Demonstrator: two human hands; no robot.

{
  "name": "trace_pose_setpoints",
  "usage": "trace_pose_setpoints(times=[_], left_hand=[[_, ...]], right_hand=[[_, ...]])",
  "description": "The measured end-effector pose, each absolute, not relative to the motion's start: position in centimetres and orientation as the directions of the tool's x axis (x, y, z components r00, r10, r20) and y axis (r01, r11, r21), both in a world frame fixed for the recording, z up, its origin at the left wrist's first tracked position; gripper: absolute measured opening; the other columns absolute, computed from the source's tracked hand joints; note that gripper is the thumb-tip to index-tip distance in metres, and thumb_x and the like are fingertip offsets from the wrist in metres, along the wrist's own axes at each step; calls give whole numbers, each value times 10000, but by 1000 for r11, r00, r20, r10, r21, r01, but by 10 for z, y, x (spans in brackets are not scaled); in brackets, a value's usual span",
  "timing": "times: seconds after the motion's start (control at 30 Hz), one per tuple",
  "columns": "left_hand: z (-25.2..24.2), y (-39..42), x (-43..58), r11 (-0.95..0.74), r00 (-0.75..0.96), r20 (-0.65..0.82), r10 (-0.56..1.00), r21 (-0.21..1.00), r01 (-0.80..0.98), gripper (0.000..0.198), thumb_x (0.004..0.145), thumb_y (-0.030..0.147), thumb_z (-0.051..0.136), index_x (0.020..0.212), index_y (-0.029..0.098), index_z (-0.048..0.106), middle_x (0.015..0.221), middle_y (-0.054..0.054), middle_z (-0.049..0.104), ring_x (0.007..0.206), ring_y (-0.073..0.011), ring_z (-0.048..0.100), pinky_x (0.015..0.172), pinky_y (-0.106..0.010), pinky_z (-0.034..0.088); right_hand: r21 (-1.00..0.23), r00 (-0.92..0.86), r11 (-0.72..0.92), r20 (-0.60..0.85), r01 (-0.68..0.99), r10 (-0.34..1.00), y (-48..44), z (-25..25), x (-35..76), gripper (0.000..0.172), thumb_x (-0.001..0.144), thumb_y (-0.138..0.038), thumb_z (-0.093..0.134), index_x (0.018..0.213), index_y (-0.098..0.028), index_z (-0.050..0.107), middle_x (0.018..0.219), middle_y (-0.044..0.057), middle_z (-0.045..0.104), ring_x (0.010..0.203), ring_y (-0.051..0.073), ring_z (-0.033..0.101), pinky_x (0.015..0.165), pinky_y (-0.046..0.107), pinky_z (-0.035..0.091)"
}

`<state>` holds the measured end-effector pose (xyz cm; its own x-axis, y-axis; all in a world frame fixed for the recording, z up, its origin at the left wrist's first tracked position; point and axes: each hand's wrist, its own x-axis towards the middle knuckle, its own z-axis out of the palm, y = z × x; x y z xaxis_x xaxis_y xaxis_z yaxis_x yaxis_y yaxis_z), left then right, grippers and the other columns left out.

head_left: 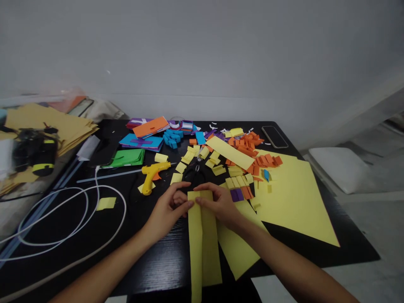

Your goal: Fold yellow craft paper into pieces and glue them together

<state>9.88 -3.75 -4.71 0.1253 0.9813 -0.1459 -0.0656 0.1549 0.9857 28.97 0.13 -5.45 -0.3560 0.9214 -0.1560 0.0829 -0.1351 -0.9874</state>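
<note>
A long yellow paper strip (202, 240), folded lengthwise, lies on the black table (151, 261) and runs toward me past the front edge. My left hand (168, 210) pinches its far end from the left, thumb and fingers closed on the paper. From the right, my right hand (217, 203) grips the same end, fingers curled over the top edge. Black scissors (195, 173) lie just beyond my hands.
A yellow glue gun (151, 174) lies left of the hands, its white cord (94, 219) looping over the table's left side. Large yellow sheets (293, 198) lie to the right. Piles of small orange (252, 147), blue (173, 138) and yellow folded pieces, a phone (274, 136) and coloured paper stacks sit behind.
</note>
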Motion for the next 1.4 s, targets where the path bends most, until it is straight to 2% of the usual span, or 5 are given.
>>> trace_pose_setpoints(times=[0.27,0.67,0.83,1.13,1.4], left_hand=[[-49,-38,100,134,125,-121,985,986,-97,315,829,354,794,1063,184,668,666,55,649,604,-115,631,574,-224,545],[-45,-39,94,154,198,-128,972,980,-123,297,821,254,801,1084,171,691,789,3,767,660,-124,707,636,-241,598],[-45,-40,95,123,196,-101,975,987,-104,266,771,188,830,1011,172,715,730,24,747,637,-112,695,605,-211,583],[-33,-38,87,106,235,-86,968,992,-72,192,817,172,787,1008,178,784,747,1,768,641,-108,692,607,-198,595],[-29,-36,88,84,183,-80,980,996,-14,168,764,144,810,926,188,805,673,25,738,593,-93,669,571,-168,563]], right_hand=[[-985,-335,-153,-173,85,926,0,-56,288,293,751,-396,821,984,-229,765,892,23,724,746,171,628,641,276,483],[-946,-347,-325,-305,-1,887,-1,-51,289,306,697,-391,870,922,-229,740,789,-9,679,655,134,595,587,249,461],[-934,-419,-357,-316,-21,851,0,-47,290,325,667,-355,908,911,-229,734,813,-19,682,692,126,608,630,244,491],[-906,-494,-421,-345,-47,798,1,-37,296,314,669,-355,910,880,-215,726,770,-27,676,638,114,594,596,233,452],[-932,-482,-362,-316,-3,817,1,-37,295,303,684,-372,894,882,-212,731,786,-13,702,685,137,625,619,245,475]])
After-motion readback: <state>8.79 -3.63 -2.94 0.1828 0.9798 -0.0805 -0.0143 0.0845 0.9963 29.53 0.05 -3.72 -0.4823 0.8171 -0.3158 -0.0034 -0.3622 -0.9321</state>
